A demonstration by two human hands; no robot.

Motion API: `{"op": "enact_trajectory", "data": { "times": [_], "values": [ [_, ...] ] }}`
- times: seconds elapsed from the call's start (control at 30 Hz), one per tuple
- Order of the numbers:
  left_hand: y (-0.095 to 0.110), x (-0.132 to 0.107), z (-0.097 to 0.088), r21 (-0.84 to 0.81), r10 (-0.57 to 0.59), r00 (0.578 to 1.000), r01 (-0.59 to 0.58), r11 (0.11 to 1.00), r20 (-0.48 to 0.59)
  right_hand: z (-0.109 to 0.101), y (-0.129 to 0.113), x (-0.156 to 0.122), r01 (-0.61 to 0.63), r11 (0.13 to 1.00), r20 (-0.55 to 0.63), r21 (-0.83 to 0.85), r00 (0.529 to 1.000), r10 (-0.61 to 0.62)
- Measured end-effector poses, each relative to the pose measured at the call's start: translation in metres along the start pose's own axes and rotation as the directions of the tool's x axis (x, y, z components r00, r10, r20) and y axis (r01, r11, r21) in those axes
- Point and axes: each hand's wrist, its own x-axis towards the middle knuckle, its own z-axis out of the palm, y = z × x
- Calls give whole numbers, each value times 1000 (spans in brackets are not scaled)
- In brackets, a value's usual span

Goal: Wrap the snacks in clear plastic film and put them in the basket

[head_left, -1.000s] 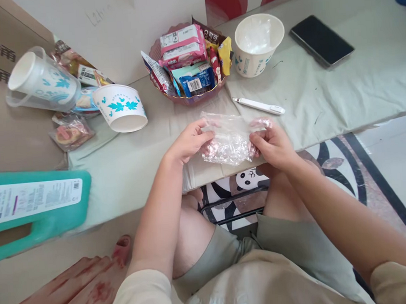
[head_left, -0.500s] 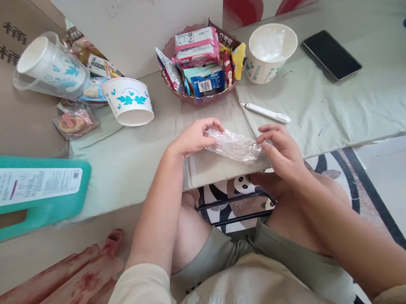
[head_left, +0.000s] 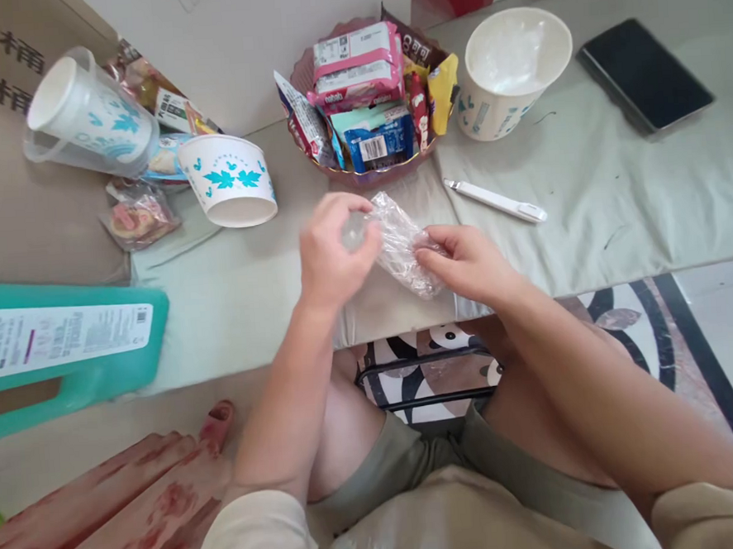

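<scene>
A crumpled clear plastic wrapper [head_left: 402, 247] is held between both hands just above the near edge of the cloth-covered table [head_left: 610, 201]. My left hand [head_left: 331, 256] pinches its upper left end, fingers curled. My right hand [head_left: 465, 264] grips its lower right end with closed fingers. The hands are close together and the wrapper is bunched into a narrow roll.
A bowl of snack packets [head_left: 365, 101] stands behind the hands, a white paper bowl [head_left: 512, 71] to its right, a white pen-like tool [head_left: 495, 202] and a dark phone [head_left: 646, 75]. On the left lie a tipped paper bowl [head_left: 230, 182], a stack of cups [head_left: 87, 118] and a teal jug [head_left: 66, 342].
The wrapper, spread wide between the hands a second ago, is now bunched narrow. Both hands have drawn closer together and the view has shifted slightly nearer the table.
</scene>
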Motion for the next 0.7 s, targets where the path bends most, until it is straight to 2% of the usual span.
{"op": "enact_trajectory", "data": {
  "times": [0.07, 0.13, 0.23, 0.3, 0.37, 0.4, 0.43, 0.5, 0.57, 0.7],
  "values": [
    [3, -7, 1, -81, -41, 991, 51, 995, 125, 6, -1, 6, 106, 989, 1, 107, 994, -107],
    [1, -11, 3, -170, -112, 967, 153, 974, 227, 12, -1, 14, 177, 962, -6, 207, 984, -179],
    [-8, -10, 4, -288, -225, 933, 305, 908, 280, 19, 2, 28, 227, 941, -17, 250, 973, -231],
    [-14, -7, 3, -365, -288, 912, 385, 848, 294, 23, 3, 37, 255, 948, -118, 188, 965, -236],
    [-17, -5, 2, -451, -327, 896, 435, 779, 301, 26, 2, 43, 269, 955, -257, 127, 939, -230],
    [-17, -4, 2, -495, -337, 894, 445, 747, 295, 26, 1, 44, 268, 955, -289, 131, 931, -222],
    [-17, -3, 2, -536, -344, 897, 442, 719, 278, 27, -1, 45, 257, 953, -276, 163, 939, -206],
    [-15, -3, 5, -598, -366, 901, 430, 676, 234, 27, -4, 43, 201, 945, -167, 258, 973, -162],
    [-12, -2, 8, -624, -402, 884, 456, 634, 238, 28, -5, 39, 131, 940, -109, 316, 989, -101],
    [-2, 1, 18, -630, -492, 815, 561, 538, 306, 31, -4, 36, 100, 931, -249, 350, 968, -10]
  ]
}}
